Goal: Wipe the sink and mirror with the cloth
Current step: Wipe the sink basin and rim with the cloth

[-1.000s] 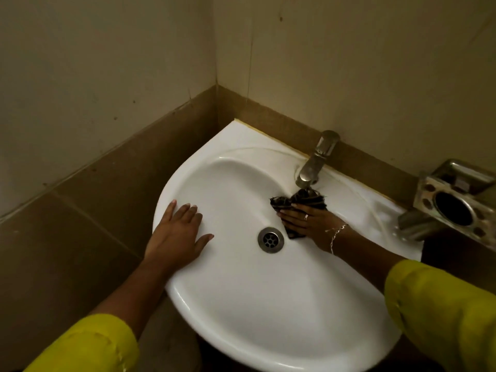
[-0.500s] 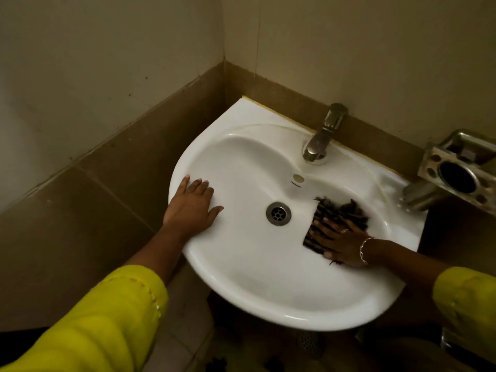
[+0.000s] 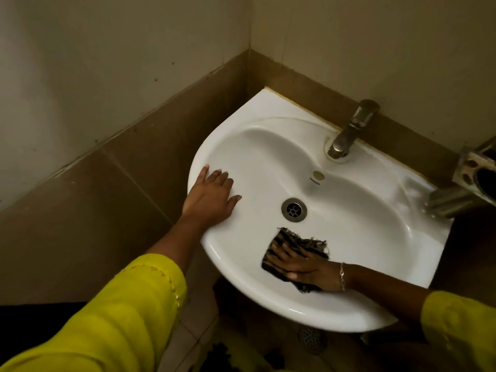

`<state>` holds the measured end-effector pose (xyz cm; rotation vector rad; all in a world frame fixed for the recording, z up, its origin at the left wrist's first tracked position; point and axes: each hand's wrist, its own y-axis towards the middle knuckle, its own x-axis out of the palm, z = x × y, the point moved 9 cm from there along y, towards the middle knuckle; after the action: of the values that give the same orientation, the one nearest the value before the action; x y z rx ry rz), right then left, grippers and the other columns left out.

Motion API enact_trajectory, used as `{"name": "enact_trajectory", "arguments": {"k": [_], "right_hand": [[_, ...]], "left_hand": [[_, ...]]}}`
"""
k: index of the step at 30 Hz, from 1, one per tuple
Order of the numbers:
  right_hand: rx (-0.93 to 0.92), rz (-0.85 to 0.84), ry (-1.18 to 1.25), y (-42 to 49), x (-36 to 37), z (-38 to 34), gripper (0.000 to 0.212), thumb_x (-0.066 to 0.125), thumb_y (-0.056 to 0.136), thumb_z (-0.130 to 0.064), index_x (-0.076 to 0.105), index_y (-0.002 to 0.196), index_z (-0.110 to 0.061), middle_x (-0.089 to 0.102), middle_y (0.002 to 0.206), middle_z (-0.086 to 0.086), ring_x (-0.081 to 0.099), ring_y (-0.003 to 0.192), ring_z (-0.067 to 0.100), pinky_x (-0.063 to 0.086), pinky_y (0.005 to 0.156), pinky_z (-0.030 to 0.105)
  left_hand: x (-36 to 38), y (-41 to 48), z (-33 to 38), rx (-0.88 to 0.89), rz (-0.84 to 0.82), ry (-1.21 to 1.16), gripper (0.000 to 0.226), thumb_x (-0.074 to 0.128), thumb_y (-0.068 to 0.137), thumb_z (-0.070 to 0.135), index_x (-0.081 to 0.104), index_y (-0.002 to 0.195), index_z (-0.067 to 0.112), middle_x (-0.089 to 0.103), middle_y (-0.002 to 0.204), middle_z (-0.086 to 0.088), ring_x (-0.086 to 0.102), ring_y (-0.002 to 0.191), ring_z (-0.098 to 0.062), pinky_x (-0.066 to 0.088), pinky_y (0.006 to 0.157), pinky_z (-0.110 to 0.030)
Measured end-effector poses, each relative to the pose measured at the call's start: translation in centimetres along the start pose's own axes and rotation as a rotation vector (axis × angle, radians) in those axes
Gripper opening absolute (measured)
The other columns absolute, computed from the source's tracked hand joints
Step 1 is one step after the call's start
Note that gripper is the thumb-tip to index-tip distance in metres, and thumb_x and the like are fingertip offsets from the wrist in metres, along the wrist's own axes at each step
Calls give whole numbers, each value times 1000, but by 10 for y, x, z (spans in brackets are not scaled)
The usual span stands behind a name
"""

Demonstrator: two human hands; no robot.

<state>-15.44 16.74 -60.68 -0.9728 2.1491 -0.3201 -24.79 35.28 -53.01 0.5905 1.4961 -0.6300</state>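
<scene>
Two hands: both at a white corner sink [image 3: 375, 312], seen from above in dim light.
Left hand [image 3: 212, 196]: laid flat on the sink's left rim, fingers spread and pointing toward the bowl, its grip wide open and empty.
Right hand [image 3: 308, 267]: pressed palm-down on the cloth [image 3: 298, 242], fingers extended across it, the grip flat rather than curled; a thin bracelet [image 3: 342, 276] circles the wrist.
Cloth: dark, striped and frayed at the edges, spread against the near inner slope of the bowl, below and slightly right of the drain [image 3: 294, 209].
Sleeves: yellow, on both forearms.
Tap [image 3: 349, 132]: metal, at the back edge of the sink, spout pointing into the bowl, well apart from the cloth.
Holder [image 3: 477, 173]: metal, fixed on the wall at the right, partly cut off by the frame.
Mirror: not in view.
</scene>
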Motion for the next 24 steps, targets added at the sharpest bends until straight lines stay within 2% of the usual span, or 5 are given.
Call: {"name": "enact_trajectory", "arguments": {"k": [3, 7, 11, 15, 24], "right_hand": [[-115, 100, 30, 34, -11, -18, 76, 8, 84, -73, 2, 140, -22, -10, 149, -7, -22, 137, 2, -18, 113, 23], [-121, 312, -4, 84, -30, -17, 68, 6, 88, -68, 3, 142, -27, -8, 154, 0, -17, 142, 25, -10, 114, 53], [-100, 492, -105, 113, -59, -20, 82, -7, 79, -74, -2, 140, -19, -10, 150, -2, -19, 138, 18, -12, 111, 42], [-120, 624, -156, 131, -87, -21, 89, -2, 86, -67, 25, 142, -4, 11, 151, 14, -4, 140, 20, -9, 110, 27], [-12, 710, -723, 147, -150, 2, 48, 14, 100, -37, 24, 143, -19, 40, 145, 15, 35, 134, 36, 19, 107, 49]], "left_hand": [[-1, 0, 1, -2, -5, 13, 53, 30, 96, 43, 38, 135, 8, 33, 147, -12, 21, 138, -23, -6, 112, -38], [-2, 0, 1, -8, 10, 4, 52, 30, 96, 42, 37, 136, 9, 31, 148, -11, 20, 139, -22, -7, 112, -38], [-3, 1, 1, -6, 36, -20, 55, 24, 95, 42, 40, 134, 8, 34, 146, -13, 23, 138, -23, -5, 112, -38], [-5, 0, 0, -14, 62, -46, 59, 20, 94, 45, 36, 137, 9, 33, 147, -12, 21, 138, -22, -4, 113, -37], [-3, 2, -2, -23, 58, -96, 60, 26, 86, 44, 56, 119, 4, 57, 126, -18, 49, 121, -30, 14, 111, -39]]}}
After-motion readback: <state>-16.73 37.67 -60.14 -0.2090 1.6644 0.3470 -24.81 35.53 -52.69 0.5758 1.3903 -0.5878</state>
